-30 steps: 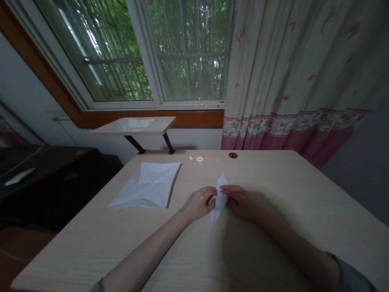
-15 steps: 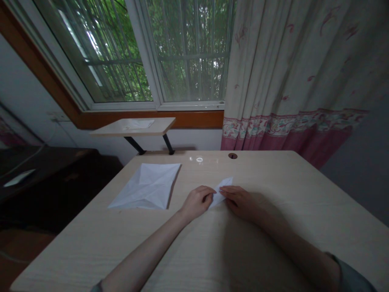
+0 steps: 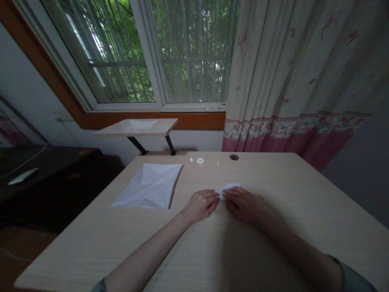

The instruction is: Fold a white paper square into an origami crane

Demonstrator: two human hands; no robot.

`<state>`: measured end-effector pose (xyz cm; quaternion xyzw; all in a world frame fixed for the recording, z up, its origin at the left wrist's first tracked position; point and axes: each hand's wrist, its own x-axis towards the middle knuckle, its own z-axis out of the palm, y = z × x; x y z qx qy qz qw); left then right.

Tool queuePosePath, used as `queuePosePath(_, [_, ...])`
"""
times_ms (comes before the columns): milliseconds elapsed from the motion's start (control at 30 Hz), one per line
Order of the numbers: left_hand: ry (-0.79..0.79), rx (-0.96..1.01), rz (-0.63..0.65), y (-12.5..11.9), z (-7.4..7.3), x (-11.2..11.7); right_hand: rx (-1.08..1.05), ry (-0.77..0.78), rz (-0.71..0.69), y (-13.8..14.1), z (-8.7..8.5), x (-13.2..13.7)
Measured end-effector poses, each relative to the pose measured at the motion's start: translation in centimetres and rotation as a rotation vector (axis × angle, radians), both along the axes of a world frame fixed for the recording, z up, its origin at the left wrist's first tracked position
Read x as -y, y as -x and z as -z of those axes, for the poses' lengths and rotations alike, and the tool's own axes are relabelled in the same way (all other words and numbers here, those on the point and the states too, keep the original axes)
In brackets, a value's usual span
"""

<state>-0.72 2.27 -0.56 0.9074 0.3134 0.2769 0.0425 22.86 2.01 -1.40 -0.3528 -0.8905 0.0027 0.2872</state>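
A small folded piece of white paper [image 3: 221,192] is between my two hands, over the middle of the desk. My left hand [image 3: 203,205] grips its left end, fingers curled together. On the other side my right hand [image 3: 241,202] pinches the paper, its fingers bent over the right part. The hands cover much of the paper, so its full shape is hidden. Off to the left lies a larger creased white sheet [image 3: 152,186], apart from both hands.
The pale wooden desk [image 3: 170,259] has a round cable hole [image 3: 234,157] near its back edge. A raised shelf [image 3: 121,129] on black legs stands at the back left, with white paper [image 3: 142,124] on it. Behind are a window and a curtain [image 3: 273,81].
The small paper has turned, now lying flatter from left to right, with less of it showing. My left hand has shifted slightly right and its fingers cover the paper's near end.
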Motion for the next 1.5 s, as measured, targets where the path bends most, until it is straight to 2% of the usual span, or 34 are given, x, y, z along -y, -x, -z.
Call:
queuePosePath(133, [0.080,0.029,0.001,0.0,-0.2,0.0,-0.038,-0.004,0.008,0.0,-0.2,0.0])
queuePosePath(500, [0.198,0.094,0.087,0.0,-1.6,0.5,-0.126,0.166,-0.058,0.3,-1.3,0.5])
queuePosePath(700, [0.248,0.071,-0.002,-0.2,-1.9,0.7,-0.133,0.254,-0.039,0.4,-1.3,0.3])
queuePosePath(833, [0.298,0.067,-0.038,-0.4,-1.9,0.6,-0.140,0.256,-0.035,0.5,-1.0,0.0])
queuePosePath(1200, [0.200,0.030,-0.025,-0.4,-0.4,0.0,-0.064,0.168,0.089,0.6,-0.9,-0.2])
queuePosePath(1500, [0.165,-0.001,0.001,-0.4,-0.4,0.0,-0.006,0.132,0.076,0.7,-0.5,-0.5])
